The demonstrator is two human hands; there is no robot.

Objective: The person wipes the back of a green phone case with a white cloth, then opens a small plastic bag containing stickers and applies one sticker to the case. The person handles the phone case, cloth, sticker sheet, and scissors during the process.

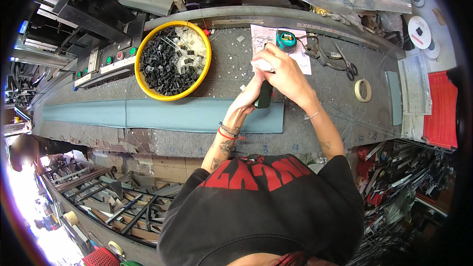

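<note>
A dark green, rounded-ended object is enclosed by the left hand near the flat blue-grey strip, crumpled white material is gripped by the right hand, and handling is judged unfinished, its remaining extent being indeterminable.

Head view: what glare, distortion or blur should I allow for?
Head view: the lower-left background is burnt out to white; head view: the near edge of the workbench bows under the fisheye lens, with black at the picture's rim; head view: a round patch at the far left is blurred, while the tape measure, scissors and dark handle look reasonably crisp.
</note>
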